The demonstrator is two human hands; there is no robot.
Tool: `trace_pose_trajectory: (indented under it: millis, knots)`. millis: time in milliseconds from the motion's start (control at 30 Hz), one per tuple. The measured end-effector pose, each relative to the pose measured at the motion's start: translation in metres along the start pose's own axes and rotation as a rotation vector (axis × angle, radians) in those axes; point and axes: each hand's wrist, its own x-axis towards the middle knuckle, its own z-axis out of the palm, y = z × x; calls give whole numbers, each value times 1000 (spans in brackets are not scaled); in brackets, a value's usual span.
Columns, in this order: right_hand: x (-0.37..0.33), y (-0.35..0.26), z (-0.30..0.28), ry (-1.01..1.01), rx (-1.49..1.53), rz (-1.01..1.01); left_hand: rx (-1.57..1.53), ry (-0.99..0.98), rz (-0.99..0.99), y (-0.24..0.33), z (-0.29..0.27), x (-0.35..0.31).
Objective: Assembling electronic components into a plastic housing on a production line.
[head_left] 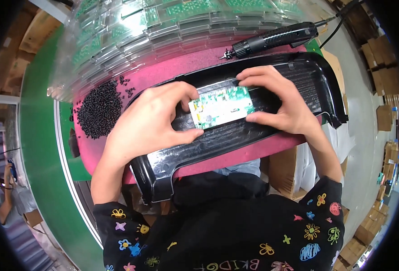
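Between my two hands is a green circuit board (222,108), glare whitening much of its face. My left hand (152,119) grips its left end, with the thumb at the lower corner and the fingers at the upper one. At the right end my right hand (283,99) holds it the same way, thumb below and fingers above. Beneath the board lies a long black plastic housing (299,77), its hollow side up, slanting across the pink work surface. Whether the board touches the housing, I cannot tell.
A heap of small black screws (99,110) lies on the pink mat (240,156) at left. Behind the housing rests a black electric screwdriver (276,39) with a cable. Stacked clear plastic trays (163,31) with green boards fill the back. Cardboard boxes (380,58) stand far right.
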Motion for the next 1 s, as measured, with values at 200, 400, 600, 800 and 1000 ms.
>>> trace_pose_trajectory:
  millis: [200, 400, 600, 800, 1000]
  knots:
    - [-3, 5, 8, -54, -42, 44, 86, -96, -115, 0, 6, 0]
    - [-3, 5, 9, -62, -80, 49, 108, -108, -141, 0, 7, 1]
    - [-2, 5, 11, -61, -83, 50, 119, -111, -139, 0, 7, 1]
    - [-2, 3, 10, -70, -106, 52, 104, -112, -141, 1, 6, 0]
    - [-3, -13, -9, 250, 43, 279, 61, -86, -119, 0, 3, -7]
